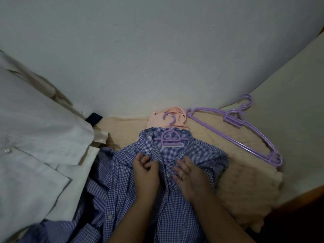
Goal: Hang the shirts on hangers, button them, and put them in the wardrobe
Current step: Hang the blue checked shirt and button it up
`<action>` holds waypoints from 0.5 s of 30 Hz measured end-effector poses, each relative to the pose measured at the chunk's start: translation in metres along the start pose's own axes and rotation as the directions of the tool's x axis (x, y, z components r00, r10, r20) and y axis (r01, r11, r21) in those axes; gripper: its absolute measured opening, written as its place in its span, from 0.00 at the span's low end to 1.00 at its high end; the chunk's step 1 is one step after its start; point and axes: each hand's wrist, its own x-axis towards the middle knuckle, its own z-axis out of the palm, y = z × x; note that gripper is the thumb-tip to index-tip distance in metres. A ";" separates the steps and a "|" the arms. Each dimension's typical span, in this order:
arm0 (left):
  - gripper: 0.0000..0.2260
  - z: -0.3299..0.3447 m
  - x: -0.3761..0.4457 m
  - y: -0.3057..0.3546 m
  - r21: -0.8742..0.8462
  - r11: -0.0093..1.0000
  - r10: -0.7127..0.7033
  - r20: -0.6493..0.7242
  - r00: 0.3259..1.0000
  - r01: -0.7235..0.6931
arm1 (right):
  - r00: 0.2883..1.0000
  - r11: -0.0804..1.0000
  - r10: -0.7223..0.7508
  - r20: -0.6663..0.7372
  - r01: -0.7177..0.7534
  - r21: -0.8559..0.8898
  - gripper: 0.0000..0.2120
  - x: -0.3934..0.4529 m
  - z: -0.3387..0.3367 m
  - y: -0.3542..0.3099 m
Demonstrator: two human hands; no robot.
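A blue-and-white gingham cotton shirt point(175, 199) is laid flat on the cream fleece-covered bed point(245, 172) at the lower centre of the frame, with a lilac plastic hanger point(171, 135) already threaded through its collar. The left hand point(146, 170) is seen with fingers curled, pinching the left edge of the placket just below the collar; the right hand point(188, 174) is held mostly open, its fingers spread and resting on the opposite front panel. The top button appears not yet fastened — the step in hand is judged to be buttoning. The fabric is likely light, soft and limp, so it is best taken by the stiffer placket edge, close to each small button, while the hanger is left to carry the shoulders. Two spare lilac hangers point(245, 130) are stacked at the right, a folded peach garment point(164, 118) lies behind the collar, and a white shirt point(35, 137) fills the left.
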 end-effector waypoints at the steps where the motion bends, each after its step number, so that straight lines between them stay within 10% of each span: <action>1: 0.29 0.003 0.007 0.004 -0.038 0.999 -0.032 -0.026 0.999 0.031 | 1.000 1.000 0.021 -0.005 -0.020 0.004 0.21 0.001 0.002 -0.001; 7: 0.29 0.010 0.034 0.010 -0.242 0.960 -0.179 -0.143 0.973 0.141 | 0.979 0.978 0.194 -0.055 -0.189 0.084 0.20 0.007 0.005 0.006; 15: 0.27 0.014 0.034 0.005 -0.459 0.841 -0.304 0.039 0.952 0.287 | 0.998 0.997 0.053 -0.013 -0.054 -0.056 0.18 0.022 0.011 0.009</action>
